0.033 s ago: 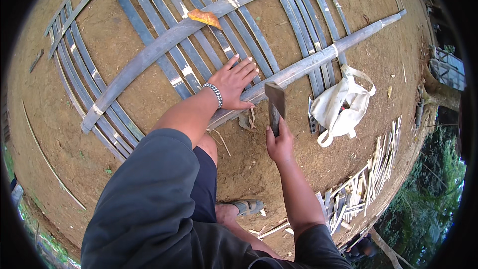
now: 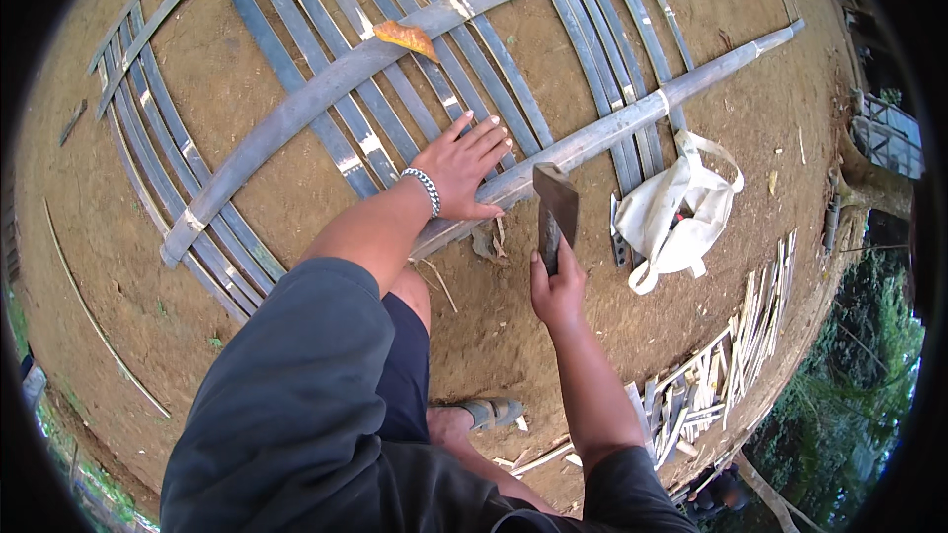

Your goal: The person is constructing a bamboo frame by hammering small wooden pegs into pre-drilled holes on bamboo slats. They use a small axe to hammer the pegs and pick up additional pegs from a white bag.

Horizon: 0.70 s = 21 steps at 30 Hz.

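My left hand [image 2: 461, 170] lies flat with fingers spread, over the dark bamboo strips and against the near bamboo pole [image 2: 612, 131]. The thumb rests along the pole; nothing is gripped. My right hand [image 2: 560, 288] is closed around the dark handle of a short tool [image 2: 559, 205] with a broad, brownish, blade-like head. Its exact kind is unclear. The tool is upright, its head beside the pole, to the right of my left hand. Dark bamboo strips [image 2: 380, 160] run beneath a second curved bamboo piece [image 2: 326, 89] farther away.
A white cloth bag [image 2: 671, 227] lies on the dirt ground right of the tool, beside a dark metal strip with holes [image 2: 619, 233]. Pale split sticks [image 2: 736, 360] are heaped at the lower right. An orange leaf [image 2: 405, 38] rests on the curved bamboo.
The tool in my right hand has tilted and turned slightly rightward, showing more of its broad side. My left hand stays in place.
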Motion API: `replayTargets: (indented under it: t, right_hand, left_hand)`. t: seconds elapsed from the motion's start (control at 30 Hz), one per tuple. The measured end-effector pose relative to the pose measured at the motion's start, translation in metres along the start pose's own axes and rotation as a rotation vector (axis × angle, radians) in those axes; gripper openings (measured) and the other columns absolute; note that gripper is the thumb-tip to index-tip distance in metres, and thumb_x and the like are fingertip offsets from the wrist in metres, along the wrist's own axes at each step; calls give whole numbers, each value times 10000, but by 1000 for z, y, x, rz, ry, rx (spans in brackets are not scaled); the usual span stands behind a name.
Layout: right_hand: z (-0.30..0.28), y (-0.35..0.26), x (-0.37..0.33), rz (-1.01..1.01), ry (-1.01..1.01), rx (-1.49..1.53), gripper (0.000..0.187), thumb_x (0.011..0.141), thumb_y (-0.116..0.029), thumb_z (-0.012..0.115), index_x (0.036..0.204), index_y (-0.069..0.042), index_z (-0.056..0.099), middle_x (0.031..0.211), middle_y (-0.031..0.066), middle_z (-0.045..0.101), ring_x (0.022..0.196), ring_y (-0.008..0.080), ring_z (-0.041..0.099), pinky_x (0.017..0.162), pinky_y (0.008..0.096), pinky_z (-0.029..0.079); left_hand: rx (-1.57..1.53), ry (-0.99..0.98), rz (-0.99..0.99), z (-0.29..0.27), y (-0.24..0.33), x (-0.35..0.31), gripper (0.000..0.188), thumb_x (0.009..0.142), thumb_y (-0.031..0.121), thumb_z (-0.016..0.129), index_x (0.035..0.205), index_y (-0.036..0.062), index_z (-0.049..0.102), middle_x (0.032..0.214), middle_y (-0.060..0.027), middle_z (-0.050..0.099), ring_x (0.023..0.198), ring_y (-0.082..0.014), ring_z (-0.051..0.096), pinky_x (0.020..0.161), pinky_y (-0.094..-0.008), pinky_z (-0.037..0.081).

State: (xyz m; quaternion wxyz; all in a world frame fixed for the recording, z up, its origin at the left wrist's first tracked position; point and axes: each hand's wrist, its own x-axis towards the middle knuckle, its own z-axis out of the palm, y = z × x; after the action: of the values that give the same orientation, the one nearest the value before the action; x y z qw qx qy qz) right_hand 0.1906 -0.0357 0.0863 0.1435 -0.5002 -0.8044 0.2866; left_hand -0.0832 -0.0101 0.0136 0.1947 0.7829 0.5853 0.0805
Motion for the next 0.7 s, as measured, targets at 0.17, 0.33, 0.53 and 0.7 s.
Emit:
replayTargets:
  t: [0.17,0.33,0.53,0.7]
  right_hand:
    - [-9,-18,-10,-36,101,194,478,1006,-56,650,1440,72,494,977,89,693,787,149,668,717,321,556]
    - [12,17,-18,106,-49,48,481,960,-92,696,1386,71,546,1139,257,708,1018,357,719,876,412,564]
    - [-7,-25,-10,152,118,341,502,983,-69,679,1428,82,503,1020,131,689,875,158,663,798,289,544]
    - [16,12,-17,35,14,4,611,967,-111,674,1519,23,449,1218,285,680,1061,408,721,898,408,578]
  left_hand:
    - [3,-4,-9,0,1,-5,1057,839,788,613,1564,42,429,1641,-150,395,1583,-280,257,1320,-509,105]
    - [-2,-5,7,-1,5,3,1050,841,787,611,1560,43,436,1642,-149,393,1584,-281,253,1320,-507,107]
    - [17,-9,-19,2,-1,-4,1040,838,789,607,1555,52,447,1645,-140,392,1585,-275,253,1320,-503,111]
    - [8,-3,-5,1,5,0,1040,839,793,603,1554,53,449,1645,-142,393,1585,-274,253,1320,-502,113]
